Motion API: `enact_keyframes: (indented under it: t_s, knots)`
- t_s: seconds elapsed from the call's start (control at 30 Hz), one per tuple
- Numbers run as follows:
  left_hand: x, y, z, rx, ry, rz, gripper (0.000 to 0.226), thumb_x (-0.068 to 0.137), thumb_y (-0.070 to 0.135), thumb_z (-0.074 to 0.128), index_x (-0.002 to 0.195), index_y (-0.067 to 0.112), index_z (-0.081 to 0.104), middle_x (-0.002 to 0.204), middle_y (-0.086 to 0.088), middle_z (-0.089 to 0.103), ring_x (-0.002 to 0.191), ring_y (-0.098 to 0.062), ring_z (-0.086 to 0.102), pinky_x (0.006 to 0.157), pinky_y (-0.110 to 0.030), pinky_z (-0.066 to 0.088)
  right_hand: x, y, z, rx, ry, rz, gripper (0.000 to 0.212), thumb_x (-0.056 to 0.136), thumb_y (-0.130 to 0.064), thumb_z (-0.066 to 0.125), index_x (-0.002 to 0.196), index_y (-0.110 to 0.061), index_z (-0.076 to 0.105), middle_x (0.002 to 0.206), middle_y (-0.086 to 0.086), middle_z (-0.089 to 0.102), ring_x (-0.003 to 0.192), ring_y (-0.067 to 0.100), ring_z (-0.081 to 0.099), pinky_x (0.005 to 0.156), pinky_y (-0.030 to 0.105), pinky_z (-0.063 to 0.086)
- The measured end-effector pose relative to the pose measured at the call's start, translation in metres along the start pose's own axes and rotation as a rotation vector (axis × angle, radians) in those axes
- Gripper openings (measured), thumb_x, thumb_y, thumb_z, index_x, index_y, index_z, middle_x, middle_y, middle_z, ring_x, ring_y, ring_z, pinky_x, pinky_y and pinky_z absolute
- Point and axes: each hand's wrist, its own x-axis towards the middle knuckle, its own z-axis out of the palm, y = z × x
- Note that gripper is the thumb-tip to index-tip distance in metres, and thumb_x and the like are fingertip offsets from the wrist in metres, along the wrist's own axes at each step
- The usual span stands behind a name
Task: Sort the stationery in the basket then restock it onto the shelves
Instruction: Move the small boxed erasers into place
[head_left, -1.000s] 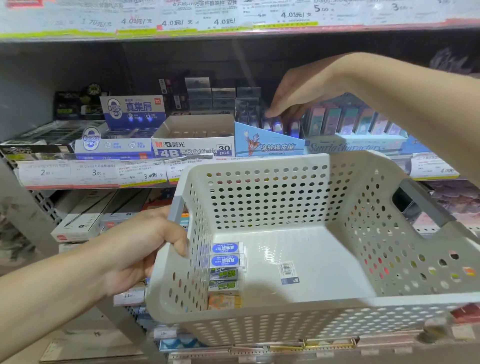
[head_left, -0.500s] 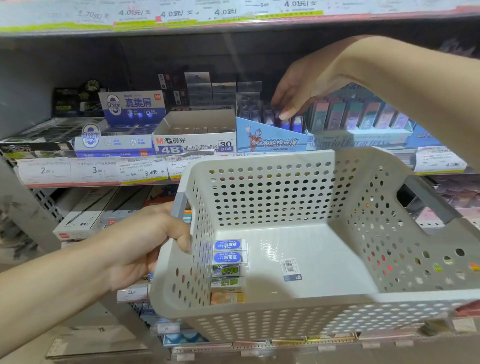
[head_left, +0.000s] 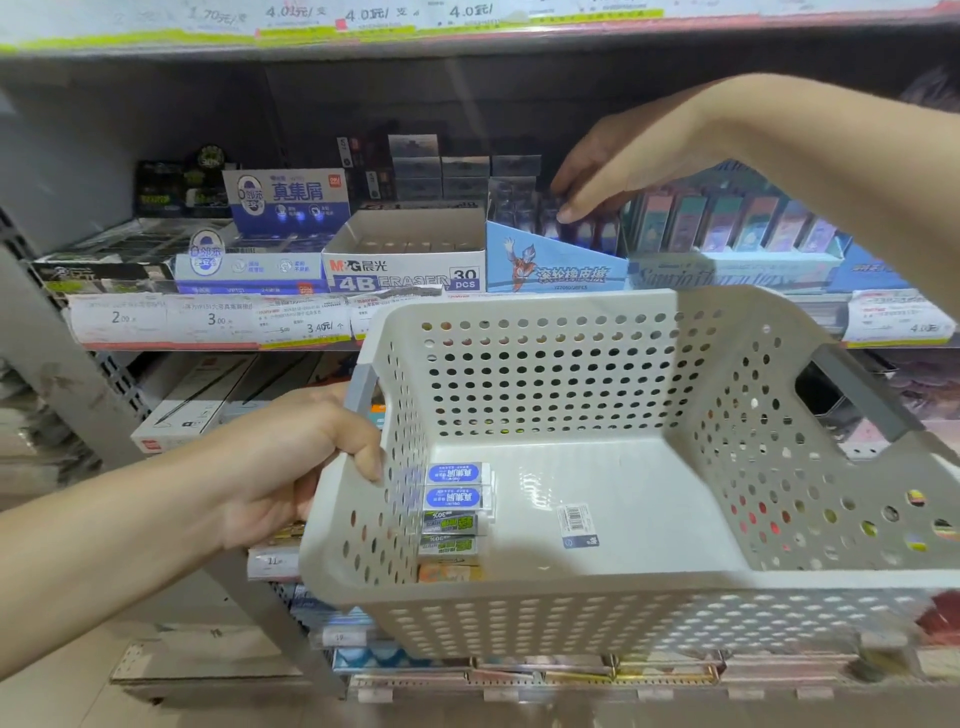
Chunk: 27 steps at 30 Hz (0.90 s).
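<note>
Left grip (head_left: 291, 467) curled round perforated plastic basket (head_left: 571, 613) rim, right grip (head_left: 618, 166) slack-fingered over glossy boxed erasers (head_left: 582, 228)

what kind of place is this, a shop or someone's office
Most likely a stationery shop aisle. Price labels run along the shelf edge, open display boxes such as the 4B eraser box sit in rows, and a hand holds a restocking basket with loose erasers.

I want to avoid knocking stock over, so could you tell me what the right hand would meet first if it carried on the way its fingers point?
Probably the small dark packets standing in the light-blue cardboard display box; the right hand points down-left at them, though depth is unclear.
</note>
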Motion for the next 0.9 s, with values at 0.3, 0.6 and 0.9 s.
enact_keyframes:
  t_s: [0.3,0.6,0.9]
  knots:
    - [-0.004,0.0,0.008,0.023,0.03,0.003,0.064,0.036,-0.002,0.054,0.098,0.009,0.066,0.073,-0.015,0.067,0.062,-0.031,0.063,0.068,-0.039,0.049,-0.023,-0.002,0.045,-0.16,0.567,-0.329,0.022,0.092,-0.028,0.049,0.1,-0.011,0.062,0.093,0.002,0.058,0.087,0.022,0.056,0.077,0.034,0.047]
    - [-0.007,0.005,0.025,0.018,0.079,-0.014,0.061,0.037,-0.001,0.054,0.096,0.007,0.065,0.084,-0.021,0.057,0.074,-0.033,0.053,0.062,-0.03,0.041,-0.042,-0.038,0.152,-0.215,-0.119,-0.534,0.031,0.082,-0.033,0.063,0.107,-0.016,0.058,0.102,0.001,0.063,0.09,0.021,0.058,0.069,0.026,0.044]
    - [-0.014,0.008,0.04,-0.008,0.111,0.001,0.045,0.043,-0.002,0.051,0.082,0.015,0.066,0.072,-0.017,0.057,0.061,-0.028,0.053,0.061,-0.03,0.042,-0.008,-0.046,0.184,-0.169,-0.426,-0.451,0.077,0.073,-0.024,0.078,0.138,-0.007,0.04,0.125,0.005,0.058,0.094,0.02,0.056,0.074,0.023,0.043]
